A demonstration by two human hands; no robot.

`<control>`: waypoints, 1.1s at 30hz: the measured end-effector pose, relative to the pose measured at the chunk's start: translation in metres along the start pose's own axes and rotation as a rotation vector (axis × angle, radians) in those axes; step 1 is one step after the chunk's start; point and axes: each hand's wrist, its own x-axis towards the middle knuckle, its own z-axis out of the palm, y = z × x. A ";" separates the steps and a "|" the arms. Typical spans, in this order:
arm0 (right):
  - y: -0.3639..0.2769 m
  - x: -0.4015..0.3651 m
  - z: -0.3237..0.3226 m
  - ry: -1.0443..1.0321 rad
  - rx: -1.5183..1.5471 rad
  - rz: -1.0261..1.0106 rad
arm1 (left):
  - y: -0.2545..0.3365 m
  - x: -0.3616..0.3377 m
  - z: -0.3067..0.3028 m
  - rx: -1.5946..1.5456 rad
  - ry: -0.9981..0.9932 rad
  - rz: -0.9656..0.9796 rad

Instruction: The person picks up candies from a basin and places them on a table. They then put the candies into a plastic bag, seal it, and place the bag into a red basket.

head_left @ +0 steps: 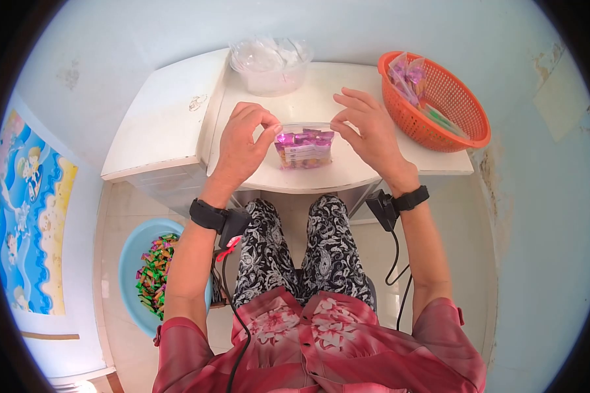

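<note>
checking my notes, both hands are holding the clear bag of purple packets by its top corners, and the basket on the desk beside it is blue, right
The basket is orange, not blue, as the head view shows; both hands do hold the bag by its top corners.

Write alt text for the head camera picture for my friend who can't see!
A person's left hand and right hand hold a clear bag of purple packets by its top corners at a white table, near an orange basket and a clear tub. A blue basin sits below.
</note>
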 end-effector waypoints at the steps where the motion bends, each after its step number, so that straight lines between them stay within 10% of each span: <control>1: 0.001 -0.002 -0.001 -0.003 0.002 -0.002 | 0.000 0.000 0.000 -0.003 -0.005 -0.002; 33: -0.038 0.058 -0.044 -0.206 0.224 0.051 | 0.003 -0.015 -0.011 -0.132 0.051 -0.115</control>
